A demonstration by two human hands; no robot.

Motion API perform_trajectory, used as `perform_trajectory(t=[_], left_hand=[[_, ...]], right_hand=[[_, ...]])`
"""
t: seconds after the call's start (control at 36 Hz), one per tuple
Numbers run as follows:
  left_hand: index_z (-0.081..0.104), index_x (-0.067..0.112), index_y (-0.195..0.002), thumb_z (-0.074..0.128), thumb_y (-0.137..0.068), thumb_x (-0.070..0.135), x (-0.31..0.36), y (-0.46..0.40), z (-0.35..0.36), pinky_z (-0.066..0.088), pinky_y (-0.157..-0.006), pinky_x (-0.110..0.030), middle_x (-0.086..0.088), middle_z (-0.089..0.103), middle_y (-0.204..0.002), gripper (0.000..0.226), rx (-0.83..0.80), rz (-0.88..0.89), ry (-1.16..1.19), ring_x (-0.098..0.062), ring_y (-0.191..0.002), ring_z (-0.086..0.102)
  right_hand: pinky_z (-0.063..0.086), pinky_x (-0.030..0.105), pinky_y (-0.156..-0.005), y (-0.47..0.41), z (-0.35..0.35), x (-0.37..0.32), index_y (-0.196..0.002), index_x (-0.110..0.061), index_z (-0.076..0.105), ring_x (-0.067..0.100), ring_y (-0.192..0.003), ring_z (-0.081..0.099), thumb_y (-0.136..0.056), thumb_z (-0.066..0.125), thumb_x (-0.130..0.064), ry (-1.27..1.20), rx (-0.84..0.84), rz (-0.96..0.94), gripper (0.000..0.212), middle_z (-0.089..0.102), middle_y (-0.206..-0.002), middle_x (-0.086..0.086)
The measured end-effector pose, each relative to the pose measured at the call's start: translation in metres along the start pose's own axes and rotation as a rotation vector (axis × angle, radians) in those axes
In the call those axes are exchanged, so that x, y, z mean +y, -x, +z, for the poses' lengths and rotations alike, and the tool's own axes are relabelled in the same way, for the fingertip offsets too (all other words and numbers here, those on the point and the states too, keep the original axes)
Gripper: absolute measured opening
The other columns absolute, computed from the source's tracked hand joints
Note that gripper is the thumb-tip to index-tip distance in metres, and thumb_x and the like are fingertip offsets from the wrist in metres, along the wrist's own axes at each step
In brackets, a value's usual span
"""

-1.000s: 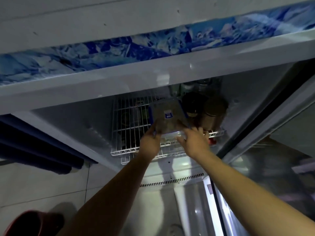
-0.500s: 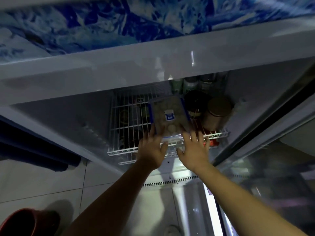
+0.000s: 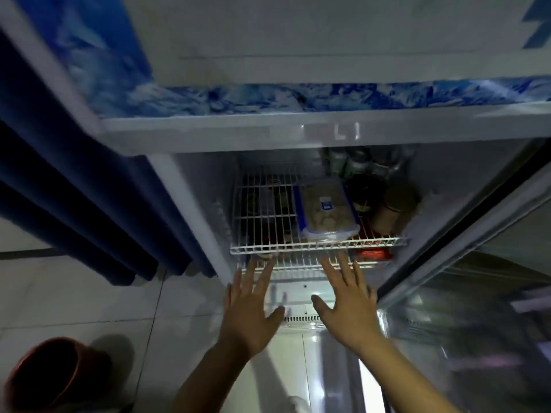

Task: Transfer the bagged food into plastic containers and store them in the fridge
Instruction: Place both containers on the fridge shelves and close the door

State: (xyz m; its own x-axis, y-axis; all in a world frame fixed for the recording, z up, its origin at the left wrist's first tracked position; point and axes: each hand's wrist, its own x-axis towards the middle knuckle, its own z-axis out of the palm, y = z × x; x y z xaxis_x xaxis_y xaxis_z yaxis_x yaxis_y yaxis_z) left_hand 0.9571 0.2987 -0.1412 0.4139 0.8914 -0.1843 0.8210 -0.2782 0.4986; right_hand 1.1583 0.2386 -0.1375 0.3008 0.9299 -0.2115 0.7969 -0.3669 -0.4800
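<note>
Head view looked down into the open fridge (image 3: pixel 190 204), where the plastic container (image 3: pixel 326 214) lay flat on the upper wire shelf (image 3: pixel 262 231), right of the shelf's middle and just behind its front rail. Both hands hung in front of and below that rail, apart from the box: the left hand (image 3: pixel 249 311) off to its lower left, the right hand (image 3: pixel 348 308) almost straight below it and so the nearer of the two. Each grip was wide, fingers spread flat, holding nothing. The container's long axis ran front to back, its short end facing the hands. It was a clear rectangular box with a blue-edged clip lid and a small blue label on top; pale, rounded pieces of food showed through. Dark jars (image 3: pixel 384 204) stood just beside it on the right. Judging by this, the box seemed stored; any further nudge would go straight back along its length.
</note>
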Motion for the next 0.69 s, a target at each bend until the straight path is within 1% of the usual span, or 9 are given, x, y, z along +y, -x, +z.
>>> perform_trajectory(t=[0.08,0.17,0.28,0.33,0.39,0.44,0.53,0.61,0.69], left_hand=[[-0.009,0.053,-0.15,0.034,-0.087,0.074,-0.04,0.071,-0.024,-0.001,-0.124,-0.043,0.016,-0.021,-0.161,0.08,0.067,-0.111,0.037,-0.02,-0.153,-0.014],[-0.004,0.055,-0.146,0.02,-0.072,0.08,-0.083,0.152,-0.045,0.004,-0.126,-0.043,0.015,-0.012,-0.163,0.081,0.151,-0.24,0.085,-0.021,-0.155,-0.005],[0.014,0.048,-0.153,0.025,-0.067,0.084,-0.134,0.278,-0.07,0.014,-0.124,-0.045,0.009,0.004,-0.167,0.094,0.236,-0.454,0.221,-0.022,-0.155,0.006],[0.021,0.048,-0.15,0.032,-0.068,0.082,-0.158,0.341,-0.079,0.022,-0.122,-0.045,0.007,0.013,-0.167,0.09,0.332,-0.541,0.296,-0.023,-0.153,0.016],[0.025,0.045,-0.148,0.035,-0.067,0.08,-0.179,0.401,-0.086,0.021,-0.122,-0.042,0.004,0.02,-0.165,0.088,0.449,-0.629,0.33,-0.024,-0.152,0.019],[0.03,0.043,-0.149,0.035,-0.067,0.079,-0.198,0.455,-0.093,0.019,-0.121,-0.041,0.005,0.019,-0.165,0.089,0.554,-0.717,0.352,-0.024,-0.153,0.017],[0.027,0.046,-0.151,0.041,-0.072,0.08,-0.224,0.524,-0.101,0.021,-0.122,-0.046,0.008,0.015,-0.166,0.087,0.626,-0.836,0.371,-0.02,-0.154,0.011],[0.029,0.045,-0.15,0.048,-0.077,0.075,-0.248,0.584,-0.105,0.022,-0.122,-0.046,0.006,0.023,-0.165,0.082,0.753,-0.908,0.384,-0.018,-0.153,0.012],[0.03,0.041,-0.151,0.065,-0.087,0.056,-0.259,0.63,-0.104,0.018,-0.124,-0.041,0.007,0.017,-0.166,0.074,0.853,-0.989,0.424,-0.018,-0.154,0.011]], right_hand=[[0.003,0.053,-0.12,0.05,0.009,-0.045,-0.15,-0.056,0.006,0.019,-0.152,-0.011,-0.092,0.049,-0.06,-0.094,-0.057,-0.041,0.072,-0.014,-0.162,-0.021],[0.009,0.049,-0.121,0.102,0.026,-0.095,-0.15,-0.052,0.02,0.014,-0.153,-0.002,-0.092,0.051,-0.06,-0.153,-0.096,-0.087,0.066,0.001,-0.162,-0.022],[0.02,0.048,-0.119,0.17,0.064,-0.158,-0.149,-0.046,0.032,0.018,-0.151,0.015,-0.091,0.058,-0.054,-0.163,-0.143,-0.122,0.063,0.018,-0.164,-0.012],[0.023,0.048,-0.118,0.2,0.088,-0.188,-0.148,-0.046,0.032,0.02,-0.15,0.019,-0.09,0.059,-0.054,-0.132,-0.203,-0.162,0.064,0.021,-0.163,-0.01],[0.023,0.049,-0.117,0.228,0.112,-0.221,-0.149,-0.047,0.03,0.02,-0.15,0.018,-0.089,0.057,-0.057,-0.072,-0.268,-0.244,0.066,0.019,-0.164,-0.011],[0.022,0.049,-0.118,0.257,0.134,-0.257,-0.149,-0.046,0.029,0.019,-0.15,0.017,-0.089,0.057,-0.058,-0.033,-0.306,-0.342,0.067,0.018,-0.164,-0.01],[0.019,0.046,-0.12,0.304,0.163,-0.306,-0.148,-0.051,0.027,0.017,-0.151,0.014,-0.089,0.057,-0.058,-0.01,-0.373,-0.496,0.066,0.017,-0.164,-0.013],[0.013,0.043,-0.118,0.353,0.187,-0.351,-0.148,-0.051,0.023,0.013,-0.152,0.006,-0.091,0.053,-0.06,0.077,-0.458,-0.647,0.065,0.011,-0.164,-0.017],[0.015,0.043,-0.12,0.392,0.202,-0.388,-0.143,-0.057,0.019,0.012,-0.152,0.007,-0.09,0.05,-0.062,0.099,-0.536,-0.777,0.061,0.01,-0.164,-0.017]])
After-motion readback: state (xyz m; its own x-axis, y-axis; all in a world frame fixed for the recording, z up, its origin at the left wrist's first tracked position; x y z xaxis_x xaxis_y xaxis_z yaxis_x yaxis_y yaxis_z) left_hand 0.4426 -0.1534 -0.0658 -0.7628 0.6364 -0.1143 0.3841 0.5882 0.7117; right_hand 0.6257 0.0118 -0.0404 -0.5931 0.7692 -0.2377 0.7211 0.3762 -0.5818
